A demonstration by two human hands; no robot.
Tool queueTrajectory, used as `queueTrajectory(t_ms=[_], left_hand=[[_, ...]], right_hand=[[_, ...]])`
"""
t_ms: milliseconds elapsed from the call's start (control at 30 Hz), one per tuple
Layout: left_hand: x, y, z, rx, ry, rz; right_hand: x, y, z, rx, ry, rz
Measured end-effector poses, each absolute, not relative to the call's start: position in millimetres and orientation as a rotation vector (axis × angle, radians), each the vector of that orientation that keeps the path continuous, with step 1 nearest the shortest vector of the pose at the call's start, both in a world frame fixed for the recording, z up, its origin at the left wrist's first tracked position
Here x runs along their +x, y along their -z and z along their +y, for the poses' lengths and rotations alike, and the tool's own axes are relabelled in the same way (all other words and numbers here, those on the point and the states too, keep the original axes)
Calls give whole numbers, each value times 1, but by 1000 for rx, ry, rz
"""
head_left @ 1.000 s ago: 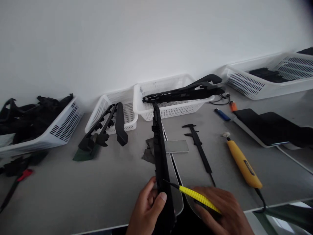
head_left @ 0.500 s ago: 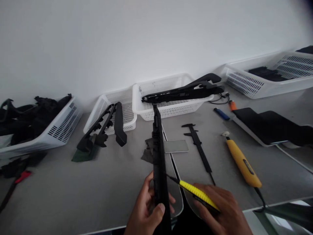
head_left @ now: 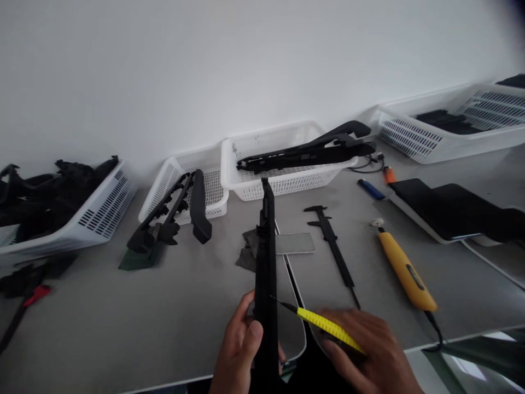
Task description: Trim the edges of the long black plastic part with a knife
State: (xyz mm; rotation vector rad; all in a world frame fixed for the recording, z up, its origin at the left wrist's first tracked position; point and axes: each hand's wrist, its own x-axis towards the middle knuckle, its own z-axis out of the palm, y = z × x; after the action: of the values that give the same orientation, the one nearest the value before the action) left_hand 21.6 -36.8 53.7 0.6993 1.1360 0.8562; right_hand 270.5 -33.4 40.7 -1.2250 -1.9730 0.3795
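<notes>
A long black plastic part [head_left: 266, 262] stands nearly upright before me, gripped near its lower end by my left hand [head_left: 240, 345]. The thumb of that hand presses on its near face. My right hand [head_left: 369, 350] is closed around a yellow craft knife [head_left: 328, 326] with a dark, pointed front. The knife's thin tip lies over the part's surface, just above my left thumb; whether it touches cannot be made out. Behind the part, a grey sanding pad [head_left: 294, 243] and a scrap of dark cloth [head_left: 248, 251] lie on the table.
A black caliper [head_left: 334, 249] and a yellow corded rotary tool [head_left: 408, 271] lie to the right, with a blue lighter [head_left: 371, 189] and dark phones [head_left: 435, 210] beyond. White baskets [head_left: 287, 189] holding black parts line the wall. Several black parts [head_left: 200, 213] rest at the left basket.
The black part has turned slightly in my left hand, and its top has shifted a little right. The knife tip has moved left, from the part's right edge onto its face.
</notes>
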Motion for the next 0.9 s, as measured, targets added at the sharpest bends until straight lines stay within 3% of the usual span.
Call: queueTrajectory(t_ms=[300, 667, 900], left_hand=[[24, -57, -40, 626, -858, 1269], [18, -58, -33, 807, -882, 1078], [26, -61, -34, 772, -919, 1172]], right_hand=[[267, -42, -30, -1283, -282, -1942], [276, -35, -37, -1143, -415, -1987], [271, -39, -33, -1342, -423, -1917]])
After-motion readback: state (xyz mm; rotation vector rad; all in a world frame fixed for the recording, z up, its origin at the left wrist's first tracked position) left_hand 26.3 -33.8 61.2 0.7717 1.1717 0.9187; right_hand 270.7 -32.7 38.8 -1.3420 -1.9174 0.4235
